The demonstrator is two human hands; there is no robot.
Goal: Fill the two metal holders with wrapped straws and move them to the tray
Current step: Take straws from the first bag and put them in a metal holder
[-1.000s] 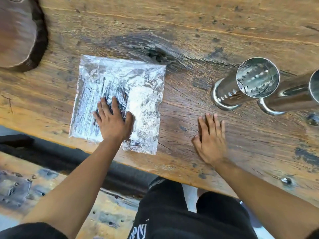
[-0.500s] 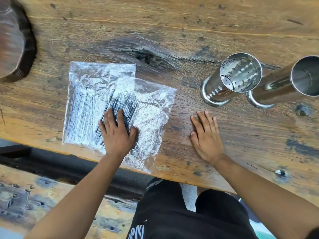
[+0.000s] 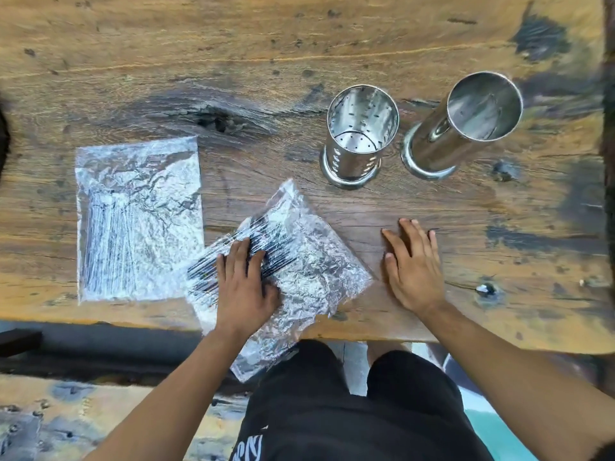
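Observation:
Two clear plastic bags of wrapped straws lie on the wooden table [image 3: 299, 44]. One bag [image 3: 133, 221] rests flat at the left. The second bag [image 3: 299, 261], with dark straws inside, lies slanted near the front edge, partly hanging over it. My left hand [image 3: 243, 287] presses flat on this second bag. My right hand [image 3: 412, 264] lies flat on the bare wood, fingers apart, holding nothing. Two empty metal holders stand upright beyond my right hand: a perforated one [image 3: 359, 134] and a plain one [image 3: 466, 124] to its right.
The table's front edge runs just under my wrists, with my dark-clothed legs below it. A dark knot [image 3: 216, 121] marks the wood behind the bags. A dark vertical edge [image 3: 609, 128] borders the far right. No tray is in view.
My left hand has slid the top bag rightward and toward me off the other bag, turning it slantwise. The view has shifted, so the holders now sit nearer the centre.

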